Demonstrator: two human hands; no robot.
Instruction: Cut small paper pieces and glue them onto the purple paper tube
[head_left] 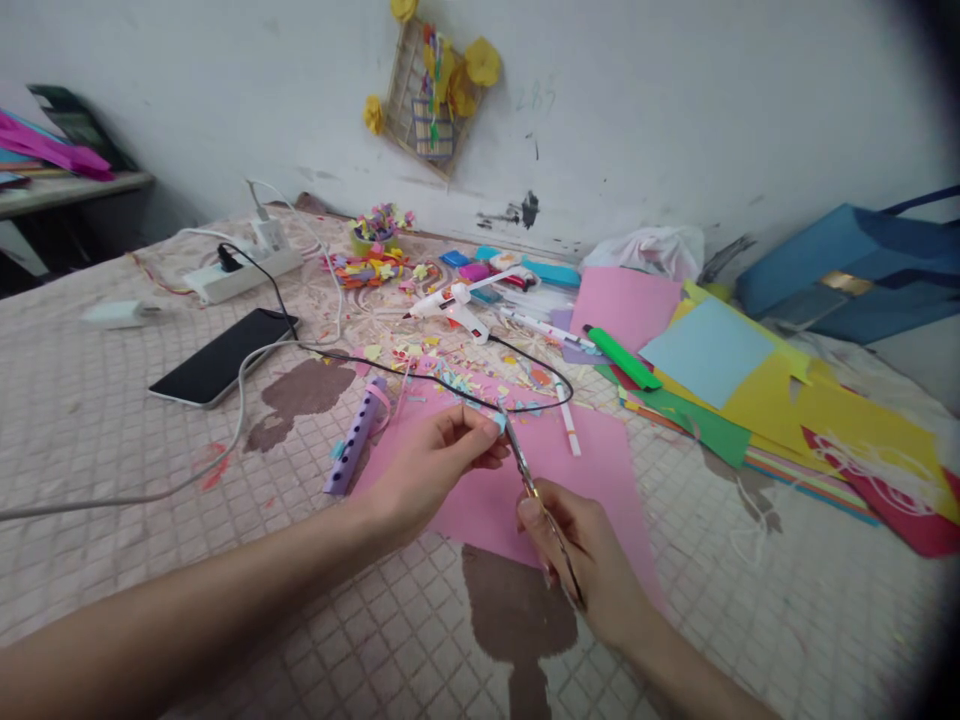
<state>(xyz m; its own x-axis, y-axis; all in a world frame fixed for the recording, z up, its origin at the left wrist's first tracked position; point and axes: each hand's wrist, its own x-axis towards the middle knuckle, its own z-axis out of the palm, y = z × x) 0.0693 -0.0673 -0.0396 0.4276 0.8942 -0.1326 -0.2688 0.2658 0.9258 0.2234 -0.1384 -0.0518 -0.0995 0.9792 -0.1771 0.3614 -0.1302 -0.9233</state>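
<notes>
My left hand [457,450] pinches a small piece of light blue paper [499,423] between thumb and fingertips. My right hand [574,550] grips a pair of scissors [523,468], whose blades point up and left and meet the blue piece's edge. Whether the blades are parted is too small to tell. Both hands are over a pink sheet of paper [487,510] on the cloth-covered table. Left of the sheet lies a purple paper tube with dark dots [352,440]. Small paper scraps [457,382] are strewn along the sheet's far edge.
A white glue gun [459,308] stands behind the scraps, its black cable looping nearby. On the left are a black phone [225,357] and a power strip [244,272]. Coloured paper sheets [750,400] with a green marker-like tool [622,357] lie right. A small pot [375,238] stands behind.
</notes>
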